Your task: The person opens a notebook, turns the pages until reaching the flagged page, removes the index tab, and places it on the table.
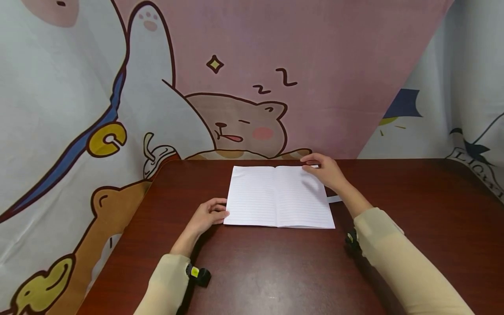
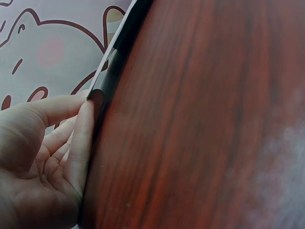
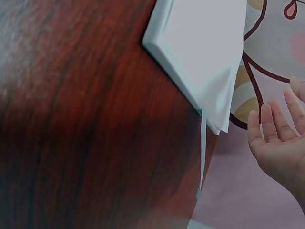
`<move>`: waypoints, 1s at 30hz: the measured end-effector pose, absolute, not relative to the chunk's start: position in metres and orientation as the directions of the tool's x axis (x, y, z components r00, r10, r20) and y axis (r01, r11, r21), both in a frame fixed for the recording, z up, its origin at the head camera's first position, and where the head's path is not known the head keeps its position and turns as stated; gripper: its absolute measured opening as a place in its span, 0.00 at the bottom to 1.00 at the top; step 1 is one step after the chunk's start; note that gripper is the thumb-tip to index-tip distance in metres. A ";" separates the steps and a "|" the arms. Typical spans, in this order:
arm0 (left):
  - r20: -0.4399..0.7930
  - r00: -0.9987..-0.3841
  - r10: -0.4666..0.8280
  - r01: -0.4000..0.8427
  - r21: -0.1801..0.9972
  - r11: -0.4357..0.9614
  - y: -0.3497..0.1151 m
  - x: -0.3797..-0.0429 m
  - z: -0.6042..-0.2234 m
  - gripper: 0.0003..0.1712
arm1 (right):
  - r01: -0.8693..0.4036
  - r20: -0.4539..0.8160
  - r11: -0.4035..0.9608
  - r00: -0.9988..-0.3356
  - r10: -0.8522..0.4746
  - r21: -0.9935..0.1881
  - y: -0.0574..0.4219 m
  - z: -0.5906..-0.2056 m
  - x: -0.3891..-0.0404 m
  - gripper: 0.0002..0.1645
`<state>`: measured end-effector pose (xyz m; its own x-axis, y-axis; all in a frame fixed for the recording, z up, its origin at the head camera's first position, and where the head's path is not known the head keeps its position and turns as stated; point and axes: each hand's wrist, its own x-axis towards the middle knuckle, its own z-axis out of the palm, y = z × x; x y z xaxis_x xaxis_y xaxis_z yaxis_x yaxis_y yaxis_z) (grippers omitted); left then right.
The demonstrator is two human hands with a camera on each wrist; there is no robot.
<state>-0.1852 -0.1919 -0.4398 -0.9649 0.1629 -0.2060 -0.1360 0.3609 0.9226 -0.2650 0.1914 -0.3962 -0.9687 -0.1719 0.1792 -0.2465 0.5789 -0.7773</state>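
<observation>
An open notebook (image 1: 252, 197) with white lined pages lies on the table in the head view. My left hand (image 1: 206, 215) pinches its left edge; in the left wrist view the thumb and a finger (image 2: 83, 138) meet on that thin edge. Above the far right corner hovers my right hand (image 1: 324, 173), its fingers loosely bent and holding nothing. The right wrist view shows this hand apart from the notebook (image 3: 205, 57), where a page corner lifts slightly. A pale ribbon bookmark (image 3: 202, 152) sticks out from the notebook's right side.
The dark red-brown wooden table (image 1: 271, 271) extends around the notebook. Behind it hangs a cloth backdrop (image 1: 334, 78) printed with cartoon animals, meeting the table's far edge. Each wrist carries a small black camera (image 1: 202, 276).
</observation>
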 end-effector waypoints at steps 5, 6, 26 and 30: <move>-0.213 -0.965 0.156 -0.147 0.924 0.353 -0.191 -0.185 -0.440 0.25 | -0.236 0.179 0.582 -0.972 -0.155 -0.778 0.196 -0.401 -0.267 0.19; -0.214 -0.964 0.156 -0.149 0.925 0.349 -0.191 -0.185 -0.439 0.25 | -0.237 0.180 0.584 -0.972 -0.154 -0.777 0.196 -0.402 -0.267 0.19; -0.204 -0.964 0.170 -0.136 0.930 0.341 -0.192 -0.186 -0.441 0.24 | -0.141 0.079 0.633 -0.989 -0.126 -0.761 0.211 -0.414 -0.268 0.26; -0.208 -0.964 0.164 -0.144 0.931 0.337 -0.191 -0.186 -0.441 0.24 | -0.131 0.067 0.644 -0.990 -0.123 -0.754 0.213 -0.416 -0.268 0.27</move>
<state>-0.1864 -0.1914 -0.4411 -0.9642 0.1641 -0.2082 -0.1436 0.3367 0.9306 -0.2678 0.2126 -0.4165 -0.9902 -0.1228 0.0666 -0.1305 0.6436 -0.7541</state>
